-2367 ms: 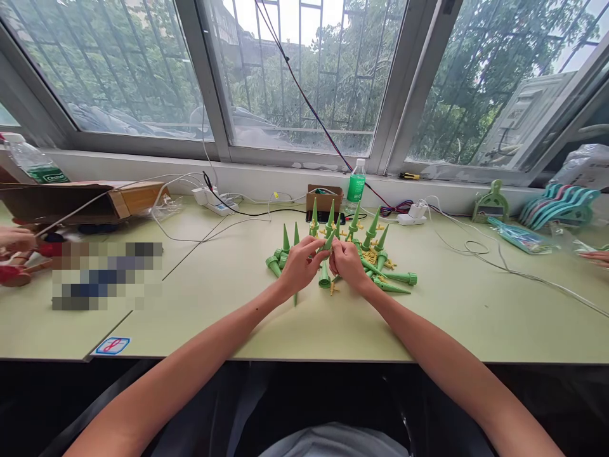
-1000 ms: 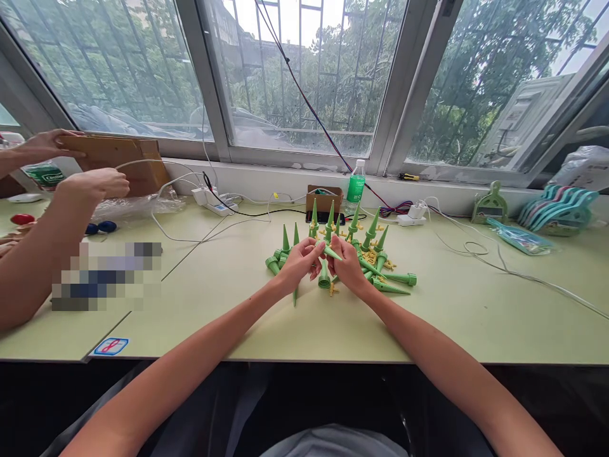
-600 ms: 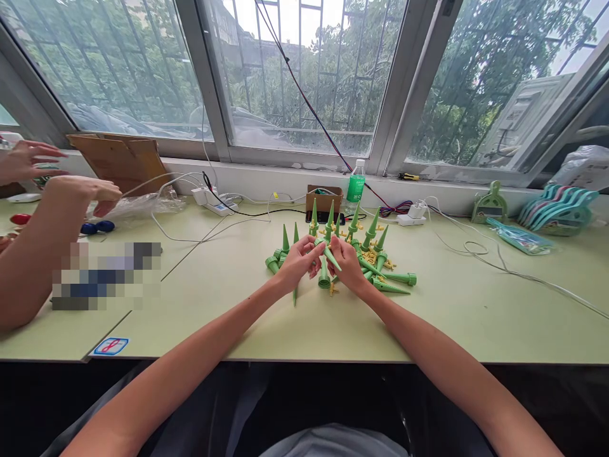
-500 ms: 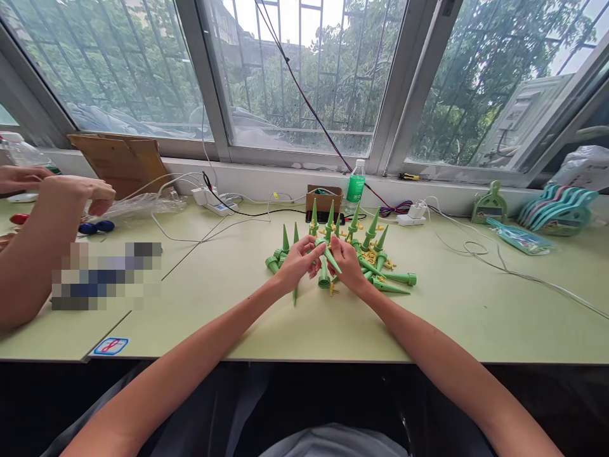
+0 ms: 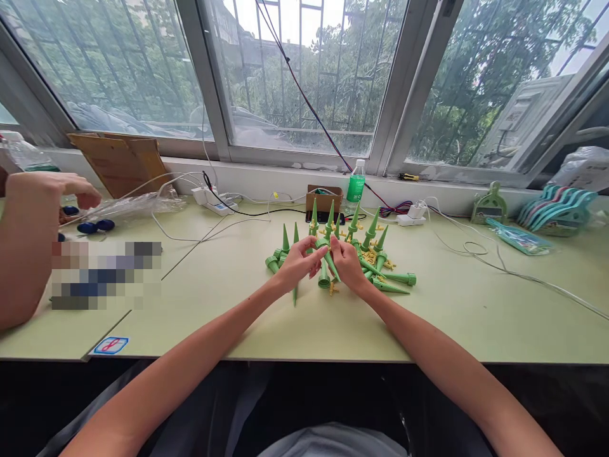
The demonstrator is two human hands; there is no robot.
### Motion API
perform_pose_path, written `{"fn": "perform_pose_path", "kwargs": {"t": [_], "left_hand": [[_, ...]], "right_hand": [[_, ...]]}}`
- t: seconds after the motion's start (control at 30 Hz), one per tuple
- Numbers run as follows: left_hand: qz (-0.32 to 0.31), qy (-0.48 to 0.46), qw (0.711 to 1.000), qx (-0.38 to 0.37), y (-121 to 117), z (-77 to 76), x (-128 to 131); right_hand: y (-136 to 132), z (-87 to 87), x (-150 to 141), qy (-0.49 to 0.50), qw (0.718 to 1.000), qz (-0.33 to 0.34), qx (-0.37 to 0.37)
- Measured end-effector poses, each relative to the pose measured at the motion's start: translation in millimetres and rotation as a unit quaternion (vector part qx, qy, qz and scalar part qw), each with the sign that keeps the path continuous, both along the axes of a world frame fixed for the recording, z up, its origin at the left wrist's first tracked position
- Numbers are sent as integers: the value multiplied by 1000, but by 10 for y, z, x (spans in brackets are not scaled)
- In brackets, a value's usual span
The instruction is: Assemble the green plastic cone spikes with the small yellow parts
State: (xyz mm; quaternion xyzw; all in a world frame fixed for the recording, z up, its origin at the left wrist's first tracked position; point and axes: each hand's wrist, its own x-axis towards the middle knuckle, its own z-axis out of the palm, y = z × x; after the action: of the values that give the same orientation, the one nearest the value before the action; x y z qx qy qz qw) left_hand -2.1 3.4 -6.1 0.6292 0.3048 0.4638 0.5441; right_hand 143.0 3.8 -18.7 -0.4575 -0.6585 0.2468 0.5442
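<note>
My left hand (image 5: 297, 263) and my right hand (image 5: 347, 263) meet over the middle of the pale green table (image 5: 228, 298). Together they pinch one green cone spike (image 5: 330, 262), which slants with its tip down and toward me. Another green spike (image 5: 324, 277) lies on the table just under my hands. Around them sits a cluster of green spikes (image 5: 368, 238), several upright and several lying flat, mixed with small yellow parts (image 5: 368, 256).
Another person's arm and hand (image 5: 28, 216) reach over the table's left end beside dark blue pieces (image 5: 95, 225), a plastic bag and a cardboard sheet (image 5: 118, 162). Cables (image 5: 499, 263), a power strip, a green bottle (image 5: 354, 184) and a small box line the windowsill side. Teal hangers (image 5: 559, 204) lie far right.
The spike between my hands has turned from lying crosswise to pointing tip down toward me. The other person's hands came in at the left, stood the cardboard against the window, then drew back.
</note>
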Motion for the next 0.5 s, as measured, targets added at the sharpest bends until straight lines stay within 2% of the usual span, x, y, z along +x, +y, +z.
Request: {"fn": "perform_pose_path", "kwargs": {"t": [0.5], "left_hand": [[10,39,998,40,-2,-14,5]], "right_hand": [[-13,14,-2,-6,1000,-10,12]]}}
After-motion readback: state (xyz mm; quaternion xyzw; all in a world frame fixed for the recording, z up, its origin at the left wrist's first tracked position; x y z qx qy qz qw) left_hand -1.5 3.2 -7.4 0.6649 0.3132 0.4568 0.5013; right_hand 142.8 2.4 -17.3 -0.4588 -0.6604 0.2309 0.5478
